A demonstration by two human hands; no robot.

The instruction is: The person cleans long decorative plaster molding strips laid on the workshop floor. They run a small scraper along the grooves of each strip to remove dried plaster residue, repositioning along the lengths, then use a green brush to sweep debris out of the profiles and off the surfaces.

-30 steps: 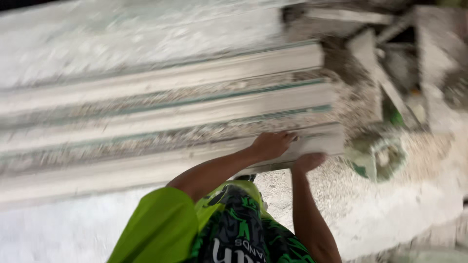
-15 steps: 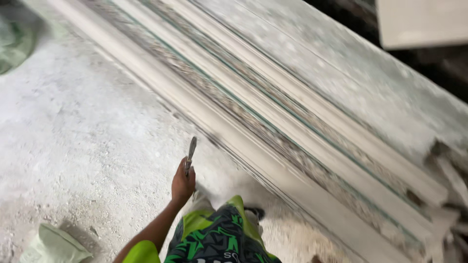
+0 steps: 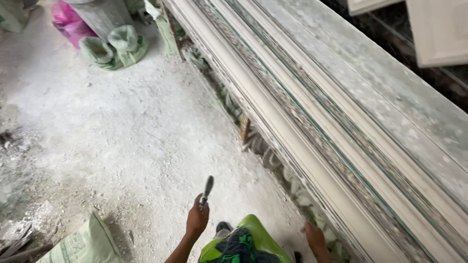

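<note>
Scraper-like hand tool (image 3: 206,191), slim and dark with a flat blade, stands up out of your left hand (image 3: 197,219) near six o'clock in the view, its tip pointing toward twelve o'clock. Your fingers are curled tight around its lower end, so the handle is mostly hidden in the fist. Below the fist, your green patterned shorts (image 3: 243,246) fill the bottom edge.

Your right hand (image 3: 315,237) hangs low at about five o'clock, just beside the base of the long moulded plaster beam (image 3: 297,146); whether it touches the beam I cannot tell, and the fingers are turned away, so I cannot tell how far they are spread. It appears to hold nothing.

The beam runs from twelve o'clock down to four o'clock, ridged and streaked with green lines, with rubble packed under its near edge. The dusty white floor (image 3: 122,141) spreads from nine o'clock to the centre. At eleven o'clock sit slumped green sacks (image 3: 114,46) beside a grey drum (image 3: 100,17) and a pink bag (image 3: 68,24). Another green sack (image 3: 83,243) lies at seven o'clock.
</note>
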